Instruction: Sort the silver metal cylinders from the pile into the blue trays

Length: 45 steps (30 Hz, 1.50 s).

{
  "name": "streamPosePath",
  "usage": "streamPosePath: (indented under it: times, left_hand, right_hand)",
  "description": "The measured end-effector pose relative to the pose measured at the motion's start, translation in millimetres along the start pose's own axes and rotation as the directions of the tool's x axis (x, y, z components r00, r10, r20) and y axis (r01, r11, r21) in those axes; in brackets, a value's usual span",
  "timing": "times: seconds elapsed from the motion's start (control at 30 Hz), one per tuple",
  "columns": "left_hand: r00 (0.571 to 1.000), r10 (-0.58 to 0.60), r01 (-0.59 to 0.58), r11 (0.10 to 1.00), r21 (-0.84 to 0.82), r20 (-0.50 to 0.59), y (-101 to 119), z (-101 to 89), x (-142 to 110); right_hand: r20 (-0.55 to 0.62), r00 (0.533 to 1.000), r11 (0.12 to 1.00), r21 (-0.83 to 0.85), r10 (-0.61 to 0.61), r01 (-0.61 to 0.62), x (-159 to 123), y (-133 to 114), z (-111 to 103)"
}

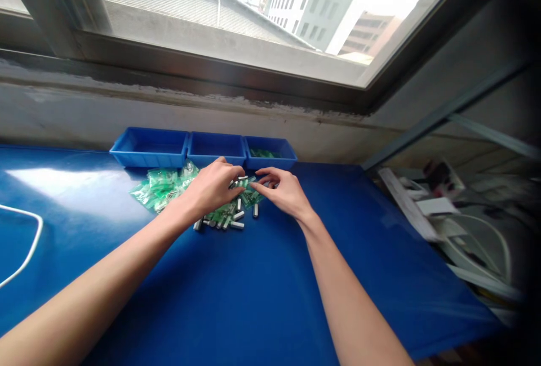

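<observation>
A loose pile of small metal cylinders [237, 225] and clear green plastic bags [158, 186] lies on the blue tabletop. My left hand [215, 183] reaches over the pile from the left, thumb and forefinger apart around a few metal pieces. Its other fingers are mostly hidden behind the hand. My right hand [285, 190] faces it at the pile's right edge, fingers curved and a gap showing between thumb and forefinger. A green bag [252, 198] lies by the right thumb tip; whether they touch, I cannot tell.
Behind the pile, a left blue bin [150, 159], a middle blue bin [217, 159] and a right blue bin [273, 162] with green bags inside stand against the wall. A white cable [36, 239] lies at left. A metal frame [448, 112] and cluttered shelf stand right.
</observation>
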<state>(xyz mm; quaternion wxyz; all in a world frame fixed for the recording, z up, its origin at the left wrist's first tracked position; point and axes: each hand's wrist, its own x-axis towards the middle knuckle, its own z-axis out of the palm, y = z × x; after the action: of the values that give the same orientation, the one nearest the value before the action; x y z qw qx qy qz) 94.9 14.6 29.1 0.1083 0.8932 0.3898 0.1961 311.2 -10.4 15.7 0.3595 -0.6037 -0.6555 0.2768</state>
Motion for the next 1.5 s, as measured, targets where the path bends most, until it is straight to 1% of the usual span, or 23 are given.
streamPosePath:
  times: [0.1,0.17,0.23,0.33,0.4,0.47,0.53,0.67,0.73,0.8,0.9,0.93,0.97,1.07,1.13,1.17,1.2,1.27,1.3,1.33,1.37,1.4,1.5]
  left_hand:
    - [1.0,-0.003,0.002,1.0,-0.03,-0.024,-1,-0.7,0]
    - [0.998,-0.032,0.025,0.993,-0.115,-0.062,0,-3.5,1]
    - [0.992,-0.096,0.069,0.959,-0.276,-0.087,1,-7.9,2]
    - [0.98,-0.192,0.137,0.824,-0.55,-0.044,2,-14.5,4]
    - [0.974,-0.227,0.169,0.713,-0.681,0.004,2,-17.3,5]
    - [0.968,-0.248,0.183,0.632,-0.753,0.028,0,-18.3,6]
    - [0.965,-0.259,0.185,0.599,-0.779,0.03,-2,-18.1,6]
    - [0.958,-0.285,0.214,0.625,-0.751,0.036,-5,-16.8,5]
    - [0.949,-0.315,0.247,0.685,-0.685,0.027,-6,-17.4,4]
    - [0.951,-0.311,0.248,0.767,-0.592,-0.004,-7,-19.9,3]
    - [0.975,-0.221,0.182,0.867,-0.464,-0.029,-7,-27.2,2]
    - [0.985,-0.174,0.151,0.888,-0.434,-0.013,-6,-30.2,1]
    - [0.993,-0.12,0.118,0.905,-0.409,0.022,-6,-33.0,1]
    - [0.984,0.06,0.005,0.932,-0.362,0.169,-7,-39.3,-1]
    - [0.967,0.124,-0.045,0.943,-0.33,0.222,-9,-40.8,-2]
    - [0.962,0.139,-0.061,0.948,-0.312,0.234,-10,-40.9,-2]
    - [0.959,0.148,-0.072,0.953,-0.294,0.243,-12,-40.7,-2]
    - [0.95,0.161,-0.089,0.961,-0.263,0.268,-15,-40.2,-3]
    - [0.946,0.163,-0.092,0.964,-0.251,0.281,-16,-40.1,-3]
    - [0.943,0.163,-0.093,0.967,-0.238,0.292,-17,-40.0,-3]
    - [0.942,0.158,-0.092,0.97,-0.225,0.297,-18,-40.0,-3]
    - [0.942,0.154,-0.092,0.973,-0.213,0.298,-18,-40.0,-3]
    - [0.946,0.143,-0.087,0.977,-0.197,0.291,-19,-39.9,-3]
  right_hand:
    - [0.069,0.997,0.978,0.209,-0.032,0.016,2,4,1]
    - [0.031,0.999,0.925,0.38,-0.033,0.019,3,4,1]
    - [-0.034,0.999,0.86,0.509,-0.009,0.025,5,3,2]
    - [-0.083,0.996,0.786,0.617,0.032,0.026,5,0,2]
    - [-0.043,0.999,0.776,0.63,0.034,0.001,4,-1,2]
    - [0.029,0.999,0.781,0.623,0.017,-0.031,2,-2,2]
    - [0.074,0.997,0.771,0.634,0.005,-0.051,1,-3,2]
    - [0.094,0.993,0.71,0.695,0.068,-0.114,0,-5,2]
    - [0.077,0.986,0.665,0.731,0.145,-0.155,2,-6,2]
    - [0.008,0.972,0.589,0.794,0.237,-0.15,4,-7,3]
    - [-0.061,0.948,0.484,0.869,0.311,-0.103,6,-9,3]
    - [-0.067,0.948,0.491,0.865,0.31,-0.1,6,-10,3]
    - [-0.075,0.95,0.531,0.841,0.302,-0.103,6,-10,3]
    - [-0.111,0.962,0.785,0.605,0.248,-0.132,2,-12,-3]
    - [-0.023,0.983,0.924,0.344,0.183,-0.164,-4,-16,-10]
    - [0.081,0.983,0.957,0.228,0.164,-0.179,-7,-18,-14]
    - [0.207,0.964,0.968,0.146,0.17,-0.202,-11,-20,-17]
    - [0.448,0.868,0.954,0.096,0.213,-0.284,-17,-24,-21]
    - [0.525,0.821,0.942,0.099,0.224,-0.321,-20,-25,-22]
    - [0.567,0.792,0.93,0.115,0.227,-0.349,-21,-25,-21]
    - [0.576,0.786,0.921,0.14,0.224,-0.365,-22,-25,-18]
    - [0.559,0.801,0.914,0.174,0.214,-0.365,-21,-24,-15]
    - [0.45,0.879,0.905,0.291,0.156,-0.31,-17,-23,-5]
